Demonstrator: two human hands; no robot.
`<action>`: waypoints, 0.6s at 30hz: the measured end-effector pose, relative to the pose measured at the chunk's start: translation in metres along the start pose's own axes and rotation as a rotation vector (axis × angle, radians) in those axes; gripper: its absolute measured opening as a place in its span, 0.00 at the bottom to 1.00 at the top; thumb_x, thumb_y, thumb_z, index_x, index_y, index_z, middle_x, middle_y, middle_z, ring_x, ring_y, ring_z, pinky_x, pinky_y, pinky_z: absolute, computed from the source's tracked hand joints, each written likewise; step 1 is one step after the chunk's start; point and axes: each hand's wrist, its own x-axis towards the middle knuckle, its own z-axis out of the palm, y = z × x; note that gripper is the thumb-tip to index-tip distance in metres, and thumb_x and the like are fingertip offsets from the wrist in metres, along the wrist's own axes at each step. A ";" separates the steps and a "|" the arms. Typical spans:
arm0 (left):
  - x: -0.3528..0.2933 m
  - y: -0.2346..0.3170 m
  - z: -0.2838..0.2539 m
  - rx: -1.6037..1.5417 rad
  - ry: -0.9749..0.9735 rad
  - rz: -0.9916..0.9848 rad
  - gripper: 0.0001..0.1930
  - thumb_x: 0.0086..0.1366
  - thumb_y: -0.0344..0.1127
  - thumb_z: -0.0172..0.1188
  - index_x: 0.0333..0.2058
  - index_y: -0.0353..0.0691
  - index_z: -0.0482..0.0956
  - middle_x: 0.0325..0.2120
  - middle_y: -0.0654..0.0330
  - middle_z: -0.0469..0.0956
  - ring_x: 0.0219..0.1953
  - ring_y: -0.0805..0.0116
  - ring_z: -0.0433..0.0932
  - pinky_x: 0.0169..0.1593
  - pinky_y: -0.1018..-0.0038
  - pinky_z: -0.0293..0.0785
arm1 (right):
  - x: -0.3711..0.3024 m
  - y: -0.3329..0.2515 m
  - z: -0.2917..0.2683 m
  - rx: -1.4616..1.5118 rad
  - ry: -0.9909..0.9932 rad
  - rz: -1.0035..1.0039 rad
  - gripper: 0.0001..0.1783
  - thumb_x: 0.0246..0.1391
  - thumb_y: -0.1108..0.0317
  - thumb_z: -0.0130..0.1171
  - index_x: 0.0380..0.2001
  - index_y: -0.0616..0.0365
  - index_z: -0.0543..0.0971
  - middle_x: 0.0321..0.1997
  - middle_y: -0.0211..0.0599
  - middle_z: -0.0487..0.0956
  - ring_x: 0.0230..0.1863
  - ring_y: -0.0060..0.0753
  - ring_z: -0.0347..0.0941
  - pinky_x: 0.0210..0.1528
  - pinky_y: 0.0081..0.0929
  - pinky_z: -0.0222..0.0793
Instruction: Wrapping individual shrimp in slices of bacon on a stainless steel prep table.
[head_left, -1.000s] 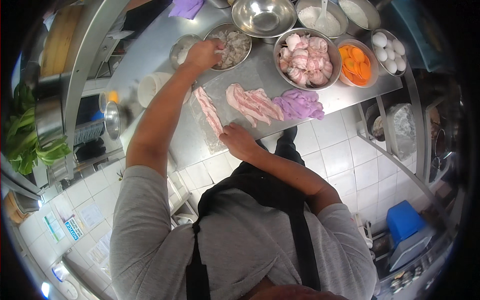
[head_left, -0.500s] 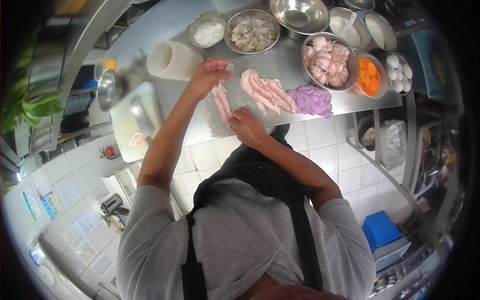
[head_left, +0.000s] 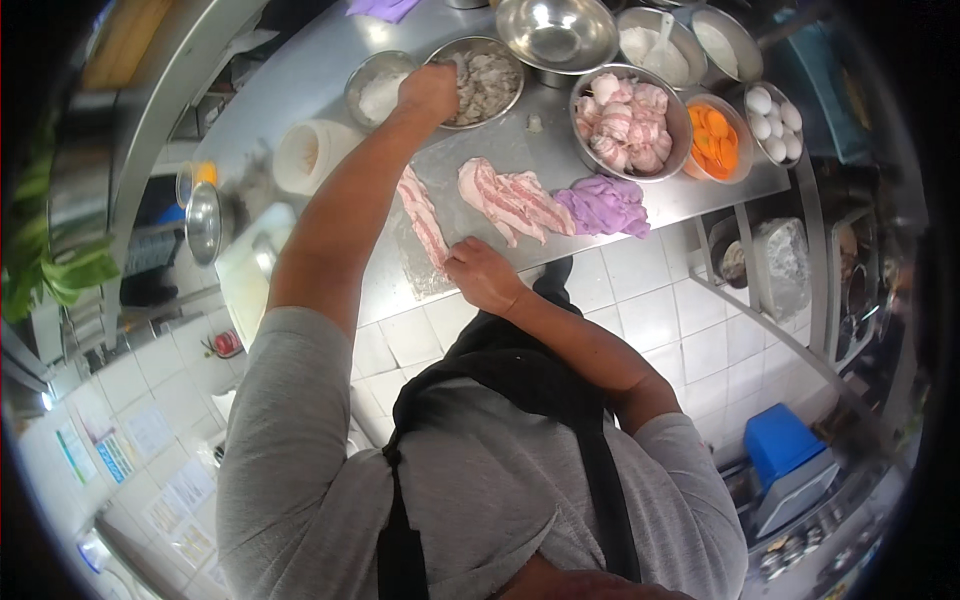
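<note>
My left hand [head_left: 430, 92] is at the upper centre of the frame, dipped over the near left side of a steel bowl [head_left: 519, 100] of grey, shrimp-like pieces [head_left: 487, 88]. Fingertips hidden; I cannot tell whether they are spread or pinching. A bowl of white powder [head_left: 380, 98] sits just beside, to the left.

My right hand [head_left: 485, 275] is at mid-frame, fingers bent close together, tips at the lower end of a bacon strip [head_left: 425, 222]. Pinching or merely pressing: I cannot tell. The strip lies lengthwise on a thin translucent sheet [head_left: 428, 282], left of centre.

Right of the strip: overlapping bacon slices [head_left: 512, 200], then a crumpled purple cloth [head_left: 603, 207] touching them. Upper right: steel bowl [head_left: 684, 140] of bacon-wrapped bundles [head_left: 630, 115], tub of orange carrot-like slices [head_left: 712, 140], white eggs [head_left: 780, 130] in a bowl. Left of my left forearm: white tub [head_left: 285, 163].
</note>
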 end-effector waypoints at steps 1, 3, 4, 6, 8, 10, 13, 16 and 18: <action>0.005 -0.002 0.001 0.014 -0.005 0.018 0.14 0.59 0.33 0.62 0.43 0.39 0.85 0.45 0.45 0.84 0.48 0.47 0.84 0.52 0.55 0.81 | 0.001 0.001 0.000 0.013 -0.003 -0.010 0.03 0.47 0.72 0.60 0.28 0.55 0.77 0.34 0.38 0.74 0.42 0.43 0.71 0.50 0.37 0.70; 0.009 0.002 -0.004 0.021 -0.050 -0.020 0.17 0.59 0.33 0.62 0.48 0.40 0.84 0.44 0.43 0.84 0.48 0.46 0.84 0.52 0.55 0.81 | -0.003 0.000 -0.002 0.026 0.007 0.000 0.03 0.48 0.71 0.60 0.28 0.55 0.77 0.33 0.38 0.73 0.42 0.43 0.71 0.50 0.36 0.70; 0.008 0.001 -0.004 0.030 -0.056 -0.007 0.17 0.59 0.33 0.62 0.48 0.40 0.84 0.44 0.43 0.84 0.48 0.46 0.84 0.52 0.55 0.81 | -0.004 -0.002 -0.001 0.046 -0.013 0.024 0.04 0.49 0.70 0.60 0.29 0.56 0.77 0.34 0.40 0.74 0.42 0.44 0.72 0.49 0.39 0.71; 0.008 -0.010 -0.013 0.008 -0.033 0.040 0.22 0.60 0.35 0.63 0.54 0.37 0.81 0.42 0.45 0.86 0.46 0.52 0.86 0.47 0.60 0.83 | 0.007 -0.005 -0.010 0.072 -0.025 0.030 0.05 0.49 0.69 0.60 0.31 0.57 0.77 0.34 0.42 0.75 0.42 0.45 0.74 0.48 0.41 0.72; 0.001 -0.021 -0.022 -0.426 -0.124 -0.087 0.22 0.63 0.35 0.61 0.56 0.36 0.79 0.43 0.48 0.86 0.44 0.58 0.86 0.45 0.65 0.82 | 0.012 -0.003 -0.031 0.040 -0.102 0.255 0.14 0.50 0.70 0.62 0.42 0.59 0.81 0.44 0.43 0.79 0.50 0.49 0.73 0.56 0.41 0.72; -0.016 -0.034 -0.036 -0.875 -0.199 -0.220 0.23 0.66 0.35 0.60 0.58 0.35 0.77 0.44 0.50 0.86 0.42 0.63 0.86 0.42 0.70 0.82 | 0.035 0.020 -0.062 -0.091 -0.039 0.406 0.21 0.50 0.72 0.61 0.50 0.60 0.80 0.52 0.46 0.79 0.56 0.53 0.72 0.58 0.44 0.72; -0.051 -0.045 -0.049 -1.663 -0.345 -0.207 0.21 0.71 0.33 0.55 0.60 0.33 0.76 0.45 0.53 0.85 0.38 0.71 0.83 0.39 0.78 0.77 | 0.076 0.064 -0.103 -0.435 0.269 0.471 0.18 0.52 0.71 0.60 0.48 0.61 0.80 0.53 0.48 0.78 0.55 0.56 0.73 0.57 0.45 0.73; -0.086 -0.046 -0.050 -1.896 -0.376 -0.174 0.20 0.73 0.30 0.52 0.60 0.34 0.76 0.49 0.53 0.84 0.36 0.71 0.83 0.39 0.79 0.76 | 0.092 0.117 -0.103 -0.552 0.281 0.547 0.14 0.52 0.71 0.61 0.44 0.60 0.80 0.51 0.49 0.78 0.54 0.56 0.73 0.56 0.46 0.73; -0.114 -0.051 -0.048 -1.863 -0.364 -0.165 0.20 0.72 0.31 0.53 0.61 0.35 0.75 0.47 0.56 0.84 0.33 0.74 0.80 0.38 0.80 0.74 | 0.094 0.123 -0.102 -0.607 0.166 0.565 0.13 0.52 0.71 0.62 0.42 0.59 0.80 0.49 0.49 0.78 0.53 0.55 0.74 0.55 0.46 0.73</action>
